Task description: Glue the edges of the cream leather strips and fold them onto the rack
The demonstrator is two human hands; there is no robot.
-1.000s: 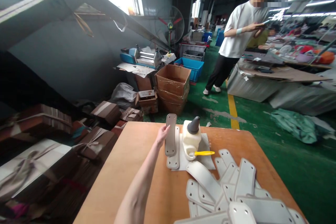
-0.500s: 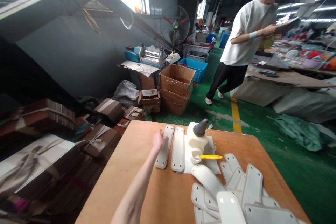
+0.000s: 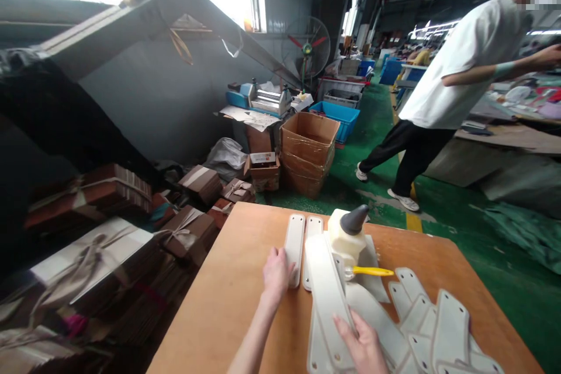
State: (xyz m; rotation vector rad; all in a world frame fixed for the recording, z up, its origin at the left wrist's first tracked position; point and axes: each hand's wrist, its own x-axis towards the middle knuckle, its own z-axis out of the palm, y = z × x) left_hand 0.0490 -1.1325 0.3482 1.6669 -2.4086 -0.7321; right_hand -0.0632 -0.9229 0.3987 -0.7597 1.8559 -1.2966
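Note:
My left hand point(image 3: 279, 272), fingers curled, is at the lower left edge of a flat white strip point(image 3: 294, 242) with rounded ends and metal studs, which lies on the wooden table. Beside that strip lies a second one point(image 3: 314, 227), partly covered. My right hand point(image 3: 362, 342) grips a few white strips point(image 3: 326, 289), thumb on top, tilted up in front of the bottle. Behind them stands a cream bottle point(image 3: 339, 231) with a dark cone cap point(image 3: 355, 220). A yellow-handled brush point(image 3: 372, 271) rests at its side, its head hidden.
More white strips point(image 3: 449, 318) lie in a loose pile on the table's point(image 3: 228, 280) right side. Tied bundles point(image 3: 188, 234) crowd the floor at left. Past the far edge stand cardboard boxes point(image 3: 307, 155) and a blue crate point(image 3: 339, 120). A person in a white shirt point(image 3: 468, 64) walks at right.
My right hand has come into view holding white strips. My left hand has slid down the strip's edge toward me. The walking person has moved right, and the view has shifted slightly.

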